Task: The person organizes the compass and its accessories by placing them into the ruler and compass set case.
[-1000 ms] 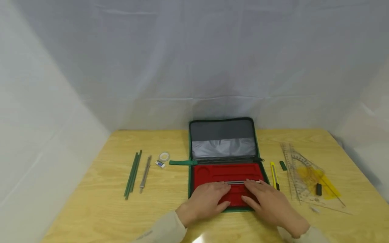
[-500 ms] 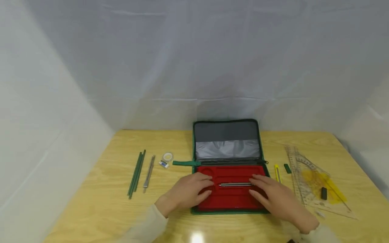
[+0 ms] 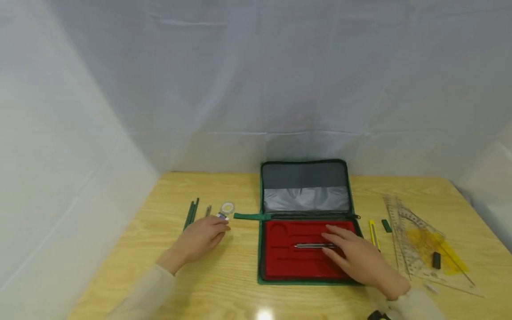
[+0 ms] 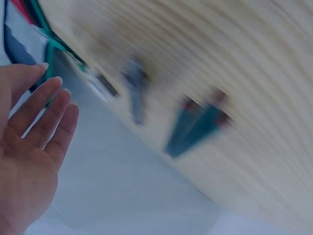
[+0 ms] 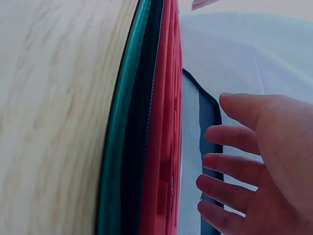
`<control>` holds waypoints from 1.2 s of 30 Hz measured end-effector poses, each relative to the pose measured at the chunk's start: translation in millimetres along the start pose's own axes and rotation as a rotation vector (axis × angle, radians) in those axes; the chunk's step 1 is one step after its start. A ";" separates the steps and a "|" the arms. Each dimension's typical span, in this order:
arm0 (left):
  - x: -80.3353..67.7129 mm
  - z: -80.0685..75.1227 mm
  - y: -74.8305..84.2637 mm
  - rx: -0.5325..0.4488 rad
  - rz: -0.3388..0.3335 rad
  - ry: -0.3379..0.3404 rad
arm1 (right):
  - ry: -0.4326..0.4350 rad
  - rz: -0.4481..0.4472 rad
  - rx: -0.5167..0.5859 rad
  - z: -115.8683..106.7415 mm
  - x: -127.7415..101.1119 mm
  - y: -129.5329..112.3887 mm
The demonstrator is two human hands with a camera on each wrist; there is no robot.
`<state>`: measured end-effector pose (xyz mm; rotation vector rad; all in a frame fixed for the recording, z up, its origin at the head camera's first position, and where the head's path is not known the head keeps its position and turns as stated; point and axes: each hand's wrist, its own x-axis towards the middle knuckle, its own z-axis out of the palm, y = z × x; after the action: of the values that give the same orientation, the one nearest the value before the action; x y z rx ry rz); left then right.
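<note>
A green zip case point(image 3: 260, 266) lies unfolded with a red moulded tray point(image 3: 296, 269) inside. In one of the tray's grooves rests a slim metal drawing tool point(image 3: 310, 246). My right hand point(image 3: 356, 253) hovers over the tray's right side, fingers apart and holding nothing; the right wrist view shows them loosely spread. My left hand point(image 3: 202, 238) is left of the case with nothing in it. Its fingertips overlap a small eraser point(image 3: 222, 216) in the head view. The hand partly covers a metal compass point(image 3: 208, 210) and several green pencils point(image 3: 191, 214); these look blurred in the left wrist view.
A roll of tape point(image 3: 227, 207) sits behind the eraser, near the case's green strap point(image 3: 248, 216). To the right are a yellow cutter knife point(image 3: 374, 233), a green eraser-like block point(image 3: 386, 226), clear rulers and set squares point(image 3: 424, 244), and a black block point(image 3: 436, 260).
Both hands were at the metal tool in the tray. The left hand has since moved away leftward to the compass and eraser, while the right stays over the tray. The head view has shifted slightly.
</note>
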<state>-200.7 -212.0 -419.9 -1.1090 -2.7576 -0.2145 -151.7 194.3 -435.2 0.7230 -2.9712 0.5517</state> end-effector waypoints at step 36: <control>3.1 2.8 -52.2 0.579 0.417 -0.179 | -0.001 0.062 0.059 5.0 -15.5 6.4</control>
<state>-239.5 -246.6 -425.8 -1.5169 -2.3819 0.7119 -140.6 204.7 -443.8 0.6374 -2.9989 0.6457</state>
